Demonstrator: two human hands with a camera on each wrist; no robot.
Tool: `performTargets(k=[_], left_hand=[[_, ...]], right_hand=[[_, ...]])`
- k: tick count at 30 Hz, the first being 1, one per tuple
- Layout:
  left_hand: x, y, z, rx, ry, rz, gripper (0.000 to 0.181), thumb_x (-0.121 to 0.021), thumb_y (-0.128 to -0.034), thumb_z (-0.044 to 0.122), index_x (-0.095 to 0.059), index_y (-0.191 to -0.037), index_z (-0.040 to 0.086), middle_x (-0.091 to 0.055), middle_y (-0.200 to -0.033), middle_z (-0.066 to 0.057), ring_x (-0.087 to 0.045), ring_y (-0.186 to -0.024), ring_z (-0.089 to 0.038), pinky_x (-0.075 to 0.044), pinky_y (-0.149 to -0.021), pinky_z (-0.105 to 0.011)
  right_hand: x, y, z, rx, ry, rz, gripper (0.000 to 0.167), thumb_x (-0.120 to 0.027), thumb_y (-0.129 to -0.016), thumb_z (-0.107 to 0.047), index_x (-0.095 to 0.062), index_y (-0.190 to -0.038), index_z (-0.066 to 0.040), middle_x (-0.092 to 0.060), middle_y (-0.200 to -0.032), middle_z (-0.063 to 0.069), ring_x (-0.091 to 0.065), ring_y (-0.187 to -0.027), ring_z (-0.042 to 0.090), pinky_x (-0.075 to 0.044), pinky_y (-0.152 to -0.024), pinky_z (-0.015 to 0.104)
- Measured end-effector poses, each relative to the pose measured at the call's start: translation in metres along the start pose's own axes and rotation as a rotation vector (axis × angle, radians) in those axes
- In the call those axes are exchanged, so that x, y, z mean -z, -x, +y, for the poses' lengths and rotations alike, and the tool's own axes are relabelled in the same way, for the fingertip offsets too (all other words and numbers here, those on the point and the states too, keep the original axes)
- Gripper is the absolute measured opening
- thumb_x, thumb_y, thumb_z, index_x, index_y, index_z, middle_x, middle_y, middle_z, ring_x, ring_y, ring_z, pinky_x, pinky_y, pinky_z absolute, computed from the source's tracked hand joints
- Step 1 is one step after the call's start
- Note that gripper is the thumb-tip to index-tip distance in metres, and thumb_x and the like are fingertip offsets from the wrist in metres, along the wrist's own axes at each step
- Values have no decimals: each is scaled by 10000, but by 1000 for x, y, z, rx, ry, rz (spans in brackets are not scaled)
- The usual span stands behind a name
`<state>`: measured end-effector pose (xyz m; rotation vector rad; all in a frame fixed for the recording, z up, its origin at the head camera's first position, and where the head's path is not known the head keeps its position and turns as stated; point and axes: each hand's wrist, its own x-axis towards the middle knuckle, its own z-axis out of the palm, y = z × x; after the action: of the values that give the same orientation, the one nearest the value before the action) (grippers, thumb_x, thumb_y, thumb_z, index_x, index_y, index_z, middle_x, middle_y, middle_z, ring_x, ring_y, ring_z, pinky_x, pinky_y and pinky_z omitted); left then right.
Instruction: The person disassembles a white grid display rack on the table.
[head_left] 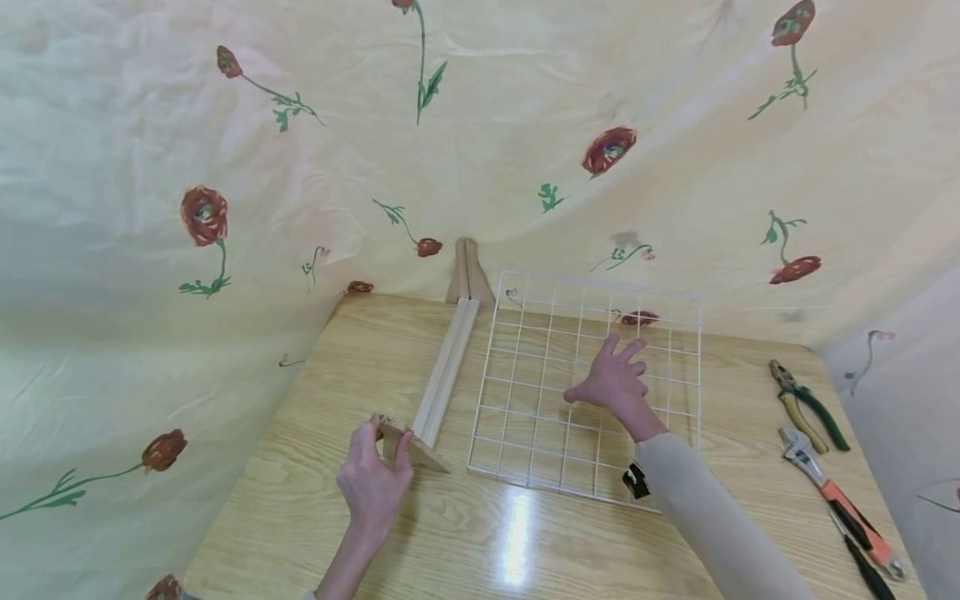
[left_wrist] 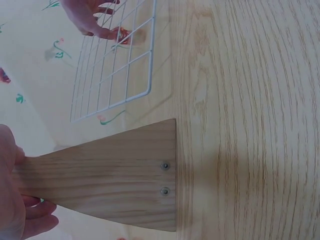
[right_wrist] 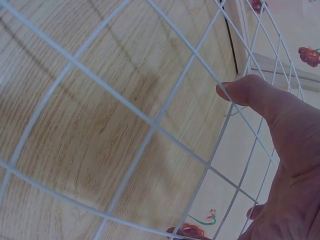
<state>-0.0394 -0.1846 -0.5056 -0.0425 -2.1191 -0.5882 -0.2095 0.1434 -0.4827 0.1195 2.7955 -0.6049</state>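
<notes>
My left hand (head_left: 375,479) grips the narrow upper end of a flared wooden end piece (left_wrist: 110,180), which stands on edge and shows two metal screw heads near its base. A grooved pale wooden bar (head_left: 447,367) runs from it to a matching end piece (head_left: 467,279) at the back by the cloth. Right of this wooden frame is a white wire grid (head_left: 525,408), held off the tabletop at least along one side, with its shadow below. Over the grid my right hand (head_left: 615,379) is spread, its thumb (right_wrist: 245,92) at a wire; whether the other fingers bear on it is unclear.
Pliers (head_left: 806,404) with green and yellow handles, an adjustable wrench (head_left: 840,500) with an orange handle and a black-handled screwdriver (head_left: 866,567) lie along the right edge of the wood-grain table (head_left: 300,467). Flowered cloth (head_left: 487,167) hangs behind and at the sides.
</notes>
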Motion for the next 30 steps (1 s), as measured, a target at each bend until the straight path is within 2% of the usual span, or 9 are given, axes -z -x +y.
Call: performTargets(k=[7,22,30], left_hand=[[0,1,0,5,2,-1,400,-775,-799,153,-572,-1032,-101,-645,-808,-219,-662,-566,-334,-475,-334,-324],[1,-1,0,-12,9,9,415,-761,-813,166,-563,-1046,-115,-642,-806,-211,-655,-547,-324,-447,-322,-275],[0,0,-2,-14,1,7,413,-743,-835,186,-564,-1053,-115,-643,-810,-216,-660,-560,-331,-458,-326,-296]], right_hand=[[-3,-3,0,-8,9,-19,1401,-887,-688,-448,105,-1530,71,243,-1465,460,-235,-1219,702,-466,-774,722],[-10,-11,0,-6,30,-78,1396,-873,-696,-476,97,-1513,107,213,-1432,507,-245,-1198,725,-429,-829,767],[-12,-14,-1,-14,29,-106,1399,-876,-689,-484,85,-1511,115,178,-1430,518,-267,-1183,725,-417,-850,772]])
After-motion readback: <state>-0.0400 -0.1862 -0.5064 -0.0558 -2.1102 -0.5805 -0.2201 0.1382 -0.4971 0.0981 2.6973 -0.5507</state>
